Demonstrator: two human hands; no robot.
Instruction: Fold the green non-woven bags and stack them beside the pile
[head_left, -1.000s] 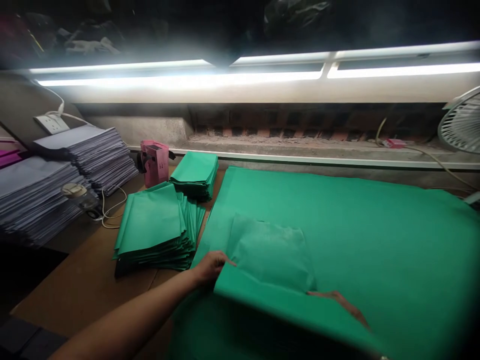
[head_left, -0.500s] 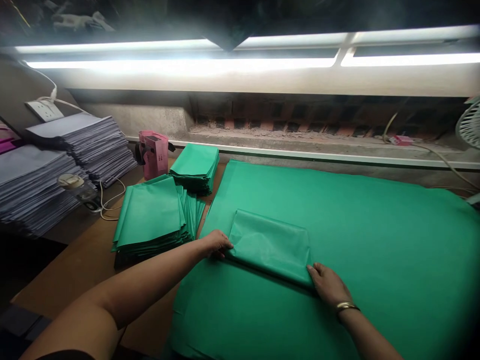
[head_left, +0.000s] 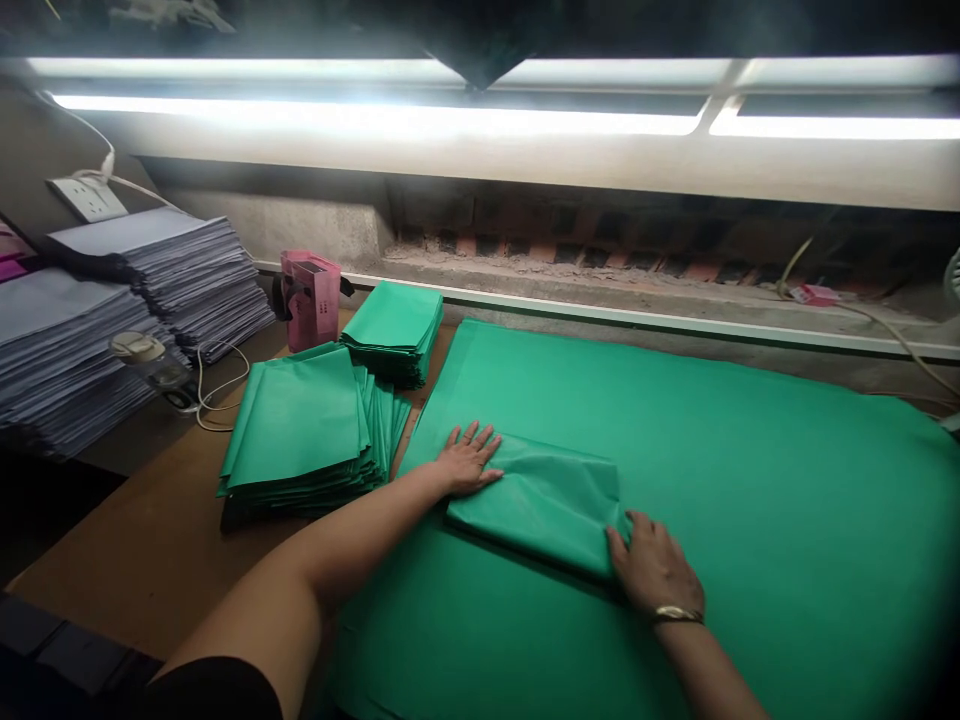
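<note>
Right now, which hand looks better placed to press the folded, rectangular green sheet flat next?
Probably the left hand: it lies spread, palm down, on the left end of the folded green sheet, while the right hand has its fingers bent at the right edge.

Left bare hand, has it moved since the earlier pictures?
Yes: against the upright pink rectangular container, the left hand has shifted right and slightly forward, onto the folded green sheet.

Workshop, green sheets [head_left: 750, 480], pale stacks [head_left: 199, 280], strip lights [head_left: 390, 118]
</note>
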